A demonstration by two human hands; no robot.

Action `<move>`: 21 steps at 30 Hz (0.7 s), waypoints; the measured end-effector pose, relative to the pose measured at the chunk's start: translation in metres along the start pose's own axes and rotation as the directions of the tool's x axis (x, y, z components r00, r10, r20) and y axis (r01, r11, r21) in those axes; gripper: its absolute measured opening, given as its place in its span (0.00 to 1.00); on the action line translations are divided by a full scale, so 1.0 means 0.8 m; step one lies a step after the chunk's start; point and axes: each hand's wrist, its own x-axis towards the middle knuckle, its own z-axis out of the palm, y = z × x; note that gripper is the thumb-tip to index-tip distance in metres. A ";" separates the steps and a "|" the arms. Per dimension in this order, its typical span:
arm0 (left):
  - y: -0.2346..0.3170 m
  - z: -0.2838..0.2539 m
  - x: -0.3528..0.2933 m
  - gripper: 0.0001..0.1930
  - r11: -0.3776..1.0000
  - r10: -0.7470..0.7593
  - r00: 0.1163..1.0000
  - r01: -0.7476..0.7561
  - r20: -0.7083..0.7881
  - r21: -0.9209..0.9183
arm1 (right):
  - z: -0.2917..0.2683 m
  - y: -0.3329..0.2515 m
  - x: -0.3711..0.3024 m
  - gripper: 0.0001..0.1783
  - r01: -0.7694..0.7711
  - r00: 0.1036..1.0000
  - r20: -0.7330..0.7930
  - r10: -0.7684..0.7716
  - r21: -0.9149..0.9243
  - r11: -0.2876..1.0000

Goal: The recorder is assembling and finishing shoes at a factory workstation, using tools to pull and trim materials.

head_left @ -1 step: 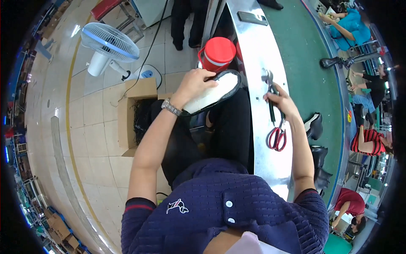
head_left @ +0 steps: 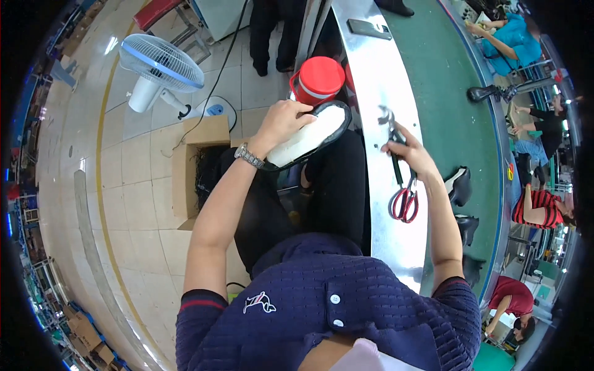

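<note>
The green conveyor belt (head_left: 437,68) ran along the right side, with black shoes (head_left: 460,185) resting near its left edge, beside the person's right forearm. Next to it was the long, narrow metal tabletop (head_left: 399,247), its left edge beside the person's right thigh. A white and blue electric fan (head_left: 162,62) stood on the tiled floor (head_left: 136,204) at the far left, and an open cardboard box (head_left: 179,179) with dark, stringy contents sat nearer, beside the left leg. A red insulated jug (head_left: 320,77) stood just outside the tabletop's left edge, beyond the shoe in hand (head_left: 312,136). That black shoe, white underside up and toe pointing away toward the tabletop's left edge, was held above the lap by the left hand (head_left: 281,127), partly closed on its left rim with the thumb on the white. The right hand (head_left: 411,153), curled around black-handled pincers (head_left: 396,166), was over the tabletop near its right edge; whether the pincers touched the metal could not be told. Red-handled scissors (head_left: 408,190) lay just nearer the person, right of the tabletop's middle. A dark smartphone (head_left: 369,28) lay near the tabletop's far end, and a metal-banded wristwatch (head_left: 250,156) circled the left wrist
</note>
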 end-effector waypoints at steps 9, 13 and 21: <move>0.003 0.021 0.009 0.14 0.918 -0.225 0.950 0.281 -0.217 0.279 | 0.058 -0.077 0.009 0.37 0.056 0.890 0.452 0.066 -0.252 0.966; 0.002 0.013 0.003 0.23 0.953 -0.299 0.941 0.303 -0.158 0.004 | 0.067 -0.101 0.026 0.35 0.002 0.888 0.444 0.121 -0.267 0.964; 0.081 0.067 -0.076 0.50 0.941 -0.264 0.947 0.295 -0.180 0.169 | 0.090 -0.050 0.008 0.32 0.138 0.894 0.448 0.018 -0.313 0.940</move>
